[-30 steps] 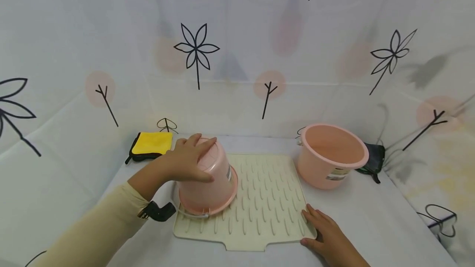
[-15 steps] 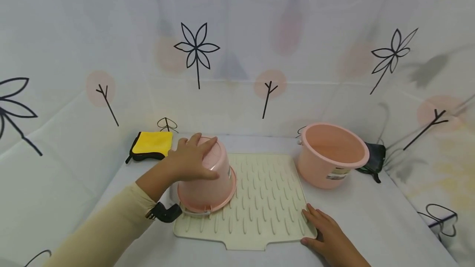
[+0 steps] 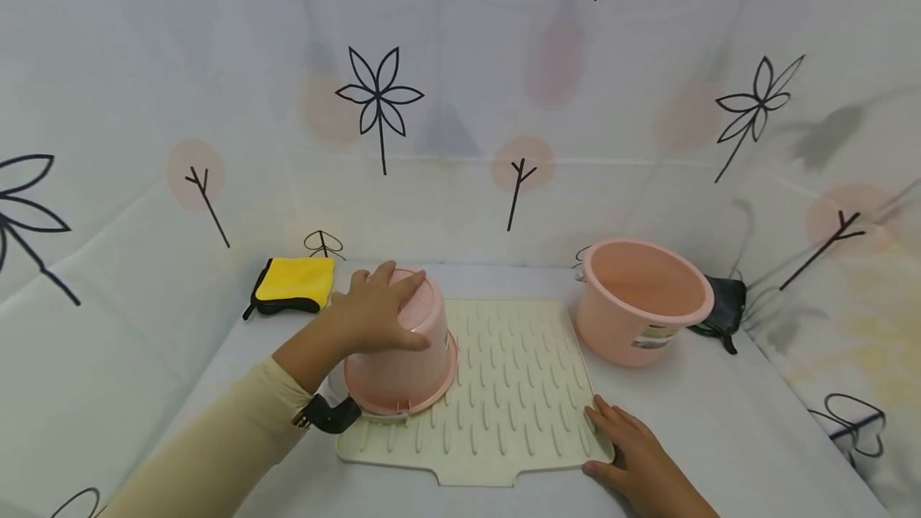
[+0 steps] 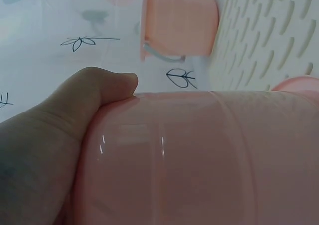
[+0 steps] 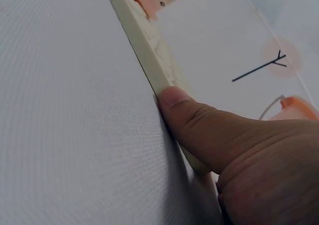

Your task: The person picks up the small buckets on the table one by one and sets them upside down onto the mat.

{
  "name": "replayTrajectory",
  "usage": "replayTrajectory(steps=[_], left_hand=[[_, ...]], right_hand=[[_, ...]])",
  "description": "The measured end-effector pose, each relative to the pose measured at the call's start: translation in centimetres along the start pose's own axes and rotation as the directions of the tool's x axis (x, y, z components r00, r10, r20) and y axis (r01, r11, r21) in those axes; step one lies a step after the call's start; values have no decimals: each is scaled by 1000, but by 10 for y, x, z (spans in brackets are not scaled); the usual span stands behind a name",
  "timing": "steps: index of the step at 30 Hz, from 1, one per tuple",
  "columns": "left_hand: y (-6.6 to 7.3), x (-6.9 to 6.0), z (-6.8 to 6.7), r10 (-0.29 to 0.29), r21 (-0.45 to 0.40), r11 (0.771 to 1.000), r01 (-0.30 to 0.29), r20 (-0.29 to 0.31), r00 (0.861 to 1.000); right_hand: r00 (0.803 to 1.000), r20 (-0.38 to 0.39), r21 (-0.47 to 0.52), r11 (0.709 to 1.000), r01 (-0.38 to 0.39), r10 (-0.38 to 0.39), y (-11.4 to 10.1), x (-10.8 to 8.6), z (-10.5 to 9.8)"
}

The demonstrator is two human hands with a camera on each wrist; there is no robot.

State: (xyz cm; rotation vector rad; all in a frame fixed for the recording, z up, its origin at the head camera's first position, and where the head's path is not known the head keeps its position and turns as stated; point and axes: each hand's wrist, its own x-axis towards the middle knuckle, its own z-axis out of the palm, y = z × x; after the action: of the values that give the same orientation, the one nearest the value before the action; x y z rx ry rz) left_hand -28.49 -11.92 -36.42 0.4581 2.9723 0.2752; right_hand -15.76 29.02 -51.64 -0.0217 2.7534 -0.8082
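An upside-down pink bucket (image 3: 399, 378) rests rim-down on the left part of a cream ribbed drainer mat (image 3: 518, 390). My left hand (image 3: 374, 314) grips the bucket's raised base, fingers spread over the top and thumb down the side. In the left wrist view the thumb (image 4: 112, 85) presses against the smooth pink wall (image 4: 189, 150). At the mat's front right corner, my right hand (image 3: 633, 450) holds the corner, fingers along the right edge and thumb at the front edge. The right wrist view has that thumb (image 5: 194, 120) pressed on the mat's rim (image 5: 144, 51).
A second pink bucket (image 3: 633, 334) stands upright to the right of the mat, near the back. Behind it lies a dark folded cloth (image 3: 727, 310). A yellow and black cloth (image 3: 295, 282) lies at the back left. A white patterned curtain (image 3: 460, 102) closes off the back.
My left wrist and forearm have shifted right. The held bucket's base has tipped slightly right, while its rim has edged a little left and back. My right hand and the mat have stayed put.
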Motion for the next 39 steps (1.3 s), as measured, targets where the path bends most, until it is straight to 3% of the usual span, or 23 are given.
replayTrajectory(steps=[16,24,28,31,35,39], left_hand=[[10,1,-4,12,17,1000,-12,12,1000],[7,3,-5,24,-16,1000,-24,9,1000],[5,5,-7,-2,-99,995,-1,-31,1000],[2,4,-6,-63,-185,982,49,-75,995],[-1,-4,0,-148,-289,952,100,-150,978],[-4,-16,8,-182,-349,933,91,-237,954]], right_hand=[[1000,-6,-3,1000,6,-6,-1,1,-1],[1000,1,7,1000,-12,12,-1,3,-1],[1000,3,5,1000,-19,19,-2,3,-1],[1000,-5,2,1000,-4,4,-2,3,-1],[1000,-10,4,1000,14,-14,-3,1,-1],[999,-18,9,999,46,-46,-1,-1,-1]])
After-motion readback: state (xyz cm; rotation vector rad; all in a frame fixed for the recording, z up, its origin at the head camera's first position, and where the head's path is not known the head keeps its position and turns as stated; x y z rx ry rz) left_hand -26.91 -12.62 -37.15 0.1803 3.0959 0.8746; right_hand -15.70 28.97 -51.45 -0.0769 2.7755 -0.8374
